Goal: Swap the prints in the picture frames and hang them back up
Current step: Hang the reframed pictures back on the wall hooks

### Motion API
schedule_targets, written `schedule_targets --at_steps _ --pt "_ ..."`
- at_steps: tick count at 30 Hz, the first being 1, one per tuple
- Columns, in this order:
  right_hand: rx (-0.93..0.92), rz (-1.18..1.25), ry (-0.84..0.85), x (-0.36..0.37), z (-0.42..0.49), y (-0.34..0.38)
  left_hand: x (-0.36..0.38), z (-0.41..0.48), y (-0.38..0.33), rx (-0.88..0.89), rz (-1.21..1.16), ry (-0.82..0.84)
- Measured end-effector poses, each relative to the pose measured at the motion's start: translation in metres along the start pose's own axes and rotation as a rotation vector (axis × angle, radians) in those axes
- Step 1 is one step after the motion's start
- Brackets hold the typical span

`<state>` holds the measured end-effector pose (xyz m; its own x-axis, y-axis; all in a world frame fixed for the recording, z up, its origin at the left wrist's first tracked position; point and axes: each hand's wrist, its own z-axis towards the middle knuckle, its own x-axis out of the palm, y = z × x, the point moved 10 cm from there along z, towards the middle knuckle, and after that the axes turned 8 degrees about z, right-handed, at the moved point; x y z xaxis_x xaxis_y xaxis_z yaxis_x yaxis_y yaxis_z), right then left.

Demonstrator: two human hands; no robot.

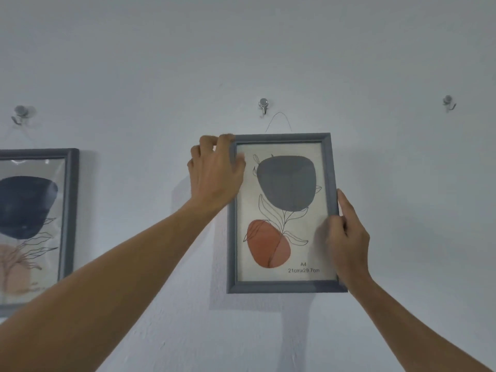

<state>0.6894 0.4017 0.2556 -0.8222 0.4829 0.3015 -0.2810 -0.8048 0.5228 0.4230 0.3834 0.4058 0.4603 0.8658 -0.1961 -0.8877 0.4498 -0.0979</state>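
A grey picture frame [281, 287] is held against the white wall, its print showing a grey blob, an orange blob and line-drawn leaves. My left hand [214, 175] grips its top left corner. My right hand [346, 234] grips its right edge low down. The frame's thin hanging wire [279, 115] loops up just right of the middle wall hook [263, 105], and I cannot tell if they touch. A second grey frame [68, 210] hangs at the left on its own hook [21, 114], with a dark blue blob print.
A third hook [447, 102] is on the wall at the upper right with nothing on it. Bare white wall [402, 183] spreads around and below the frames.
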Motion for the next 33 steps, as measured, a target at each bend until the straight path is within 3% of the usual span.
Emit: schedule_targets --at_steps 9,33 --pt "0.081 -0.046 0.05 0.01 0.049 0.024 0.024 -0.021 0.016 -0.063 -0.061 0.154" --pt "0.181 -0.11 0.22 0.02 0.041 -0.02 0.042 -0.049 0.028 -0.055 -0.042 0.18"
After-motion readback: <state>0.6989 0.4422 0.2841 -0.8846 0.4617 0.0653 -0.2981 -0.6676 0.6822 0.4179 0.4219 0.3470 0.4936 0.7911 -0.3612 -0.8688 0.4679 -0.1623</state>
